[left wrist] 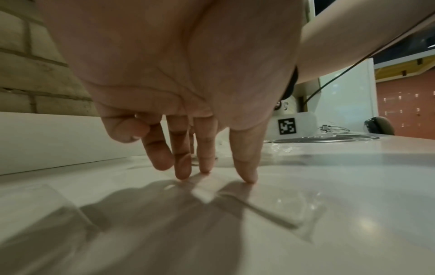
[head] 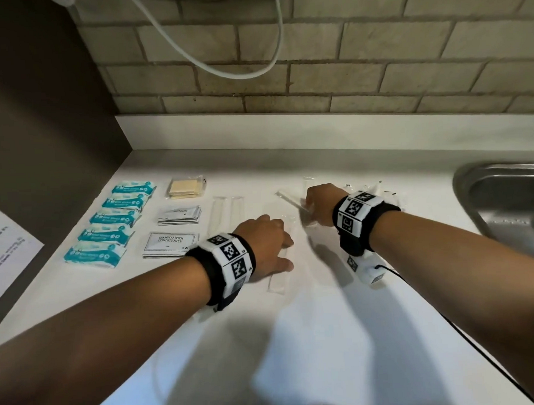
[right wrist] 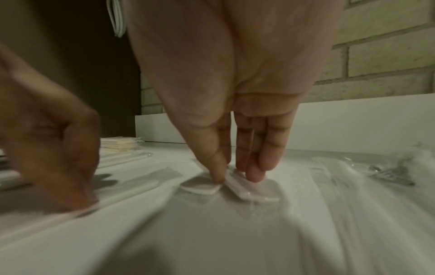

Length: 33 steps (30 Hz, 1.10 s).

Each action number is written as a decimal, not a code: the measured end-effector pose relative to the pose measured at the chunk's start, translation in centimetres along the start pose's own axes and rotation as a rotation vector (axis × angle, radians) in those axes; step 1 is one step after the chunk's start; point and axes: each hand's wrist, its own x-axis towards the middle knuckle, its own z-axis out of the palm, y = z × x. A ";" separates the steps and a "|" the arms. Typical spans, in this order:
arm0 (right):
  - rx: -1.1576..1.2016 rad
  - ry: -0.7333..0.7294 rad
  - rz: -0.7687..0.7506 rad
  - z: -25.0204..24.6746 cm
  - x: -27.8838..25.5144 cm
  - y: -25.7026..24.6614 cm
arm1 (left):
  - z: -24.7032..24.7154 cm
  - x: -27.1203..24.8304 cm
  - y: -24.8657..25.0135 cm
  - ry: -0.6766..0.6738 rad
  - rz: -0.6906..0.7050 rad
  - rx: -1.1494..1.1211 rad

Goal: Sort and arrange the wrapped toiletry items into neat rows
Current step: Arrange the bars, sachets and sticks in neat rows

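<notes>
Head view: a white counter (head: 326,337) runs below a brick wall, with a steel sink (head: 504,198) at 3 o'clock. At 9 o'clock lies a column of five teal packets (head: 110,223). Just right of them sit a pack of yellow pads (head: 184,188), a stack of grey sachets (head: 179,214) and shampoo sachets (head: 169,244). Two clear-wrapped sticks (head: 226,214) lie side by side at the centre. The left hand (head: 263,247) rests flat, fingers straight, on another clear-wrapped stick (head: 278,278). The right hand (head: 319,204), at 1 o'clock from it, pinches a slanted wrapped stick (head: 288,198). Loose clear wrappers (head: 372,188) lie beyond the right wrist.

Left wrist view: the left hand (left wrist: 179,83) points down, its fingertips (left wrist: 249,176) pressing the counter (left wrist: 341,214) through clear film, little finger curled.

Right wrist view: the right hand (right wrist: 235,93) has its thumb and fingertips (right wrist: 255,175) closed narrowly on a white wrapped stick (right wrist: 244,188). The picture is blurred. The left hand (right wrist: 51,145) shows at 9 o'clock, and the yellow pads (right wrist: 120,144) behind it.
</notes>
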 end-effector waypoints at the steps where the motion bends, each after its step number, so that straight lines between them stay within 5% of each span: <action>1: 0.005 0.008 0.001 -0.1 0.0 0.1 | -0.2 0.2 -0.2 -0.004 -0.025 0.015; 11: 0.353 0.141 0.073 -2.2 -1.0 0.8 | -2.7 3.9 -2.7 -0.107 -0.189 0.140; 16: 0.535 0.191 0.077 -2.4 -2.0 1.9 | -3.5 5.8 0.7 0.022 -0.098 0.024; 19: 0.543 0.189 0.100 -2.1 -2.8 2.7 | -2.5 7.0 2.0 -0.050 -0.034 0.106; 33: 0.377 -0.083 0.097 0.5 -5.0 -0.8 | -0.4 2.1 1.1 0.042 0.074 0.175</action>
